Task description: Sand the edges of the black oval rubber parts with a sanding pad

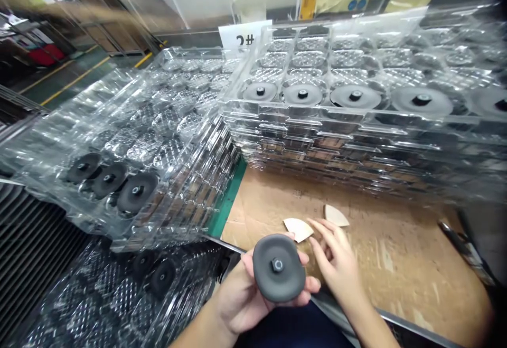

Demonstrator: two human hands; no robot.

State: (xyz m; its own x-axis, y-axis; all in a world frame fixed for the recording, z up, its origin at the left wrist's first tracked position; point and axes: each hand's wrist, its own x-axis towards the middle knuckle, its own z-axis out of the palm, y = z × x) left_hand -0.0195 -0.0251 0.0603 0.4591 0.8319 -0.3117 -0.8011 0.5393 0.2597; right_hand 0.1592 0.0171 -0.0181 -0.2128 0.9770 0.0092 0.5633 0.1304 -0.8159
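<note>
Left hand (247, 298) closed around 1 dark grey disc (278, 274), hub stud facing up, held at the near edge of the brown worktop (396, 242). Right hand (336, 263) just beside it, empty, fingers loosely spread, tips near a pale wedge-shaped piece (298, 228); a 2nd wedge (336, 215) lies just beyond.

Step, as judged: disc in hand for inspection or fitting. Next move likely calls for steadying the disc level.

Room: open worktop ahead and right of the hands. Clear tray stack (356, 142) walls the far side; tilted trays (130, 168) crowd the left.
</note>
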